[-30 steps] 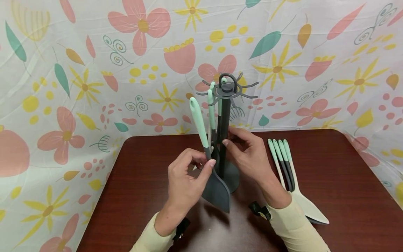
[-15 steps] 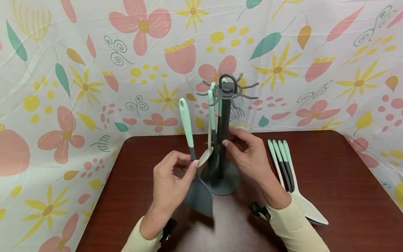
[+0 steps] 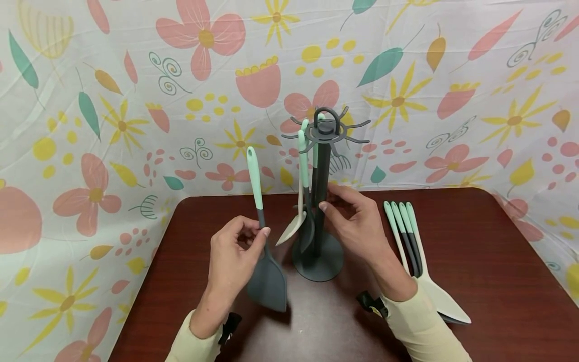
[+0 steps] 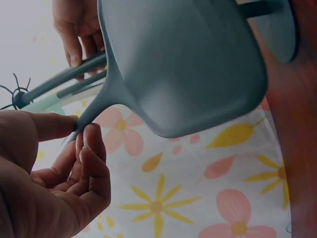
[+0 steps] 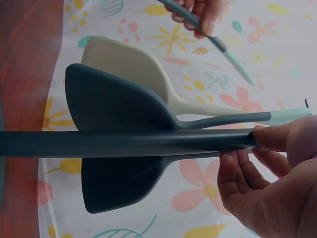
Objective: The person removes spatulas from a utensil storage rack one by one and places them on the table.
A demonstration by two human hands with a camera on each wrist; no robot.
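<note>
My left hand (image 3: 232, 251) pinches a grey spatula (image 3: 268, 284) by its neck, between thumb and fingers. Its mint handle points up, and its broad blade hangs just above the table, left of a dark utensil stand (image 3: 322, 181). My right hand (image 3: 359, 221) grips the stand's upright pole. From the hooks on the stand's left and back hang a cream spatula (image 5: 124, 59) and two grey ones; one grey spatula (image 5: 119, 96) shows in front of the pole in the right wrist view, the other grey spatula (image 5: 119, 183) is partly hidden behind it.
Several more mint-handled utensils (image 3: 409, 221) lie side by side on the brown table (image 3: 181, 281), right of the stand, partly covered by the right forearm. Hooks spread around the stand's top ring (image 3: 326, 131). A floral cloth (image 3: 135, 90) hangs behind the table.
My left hand has drawn the grey spatula leftward, away from the stand, uncovering the hanging cream spatula and the stand's base. The right hand stays on the pole.
</note>
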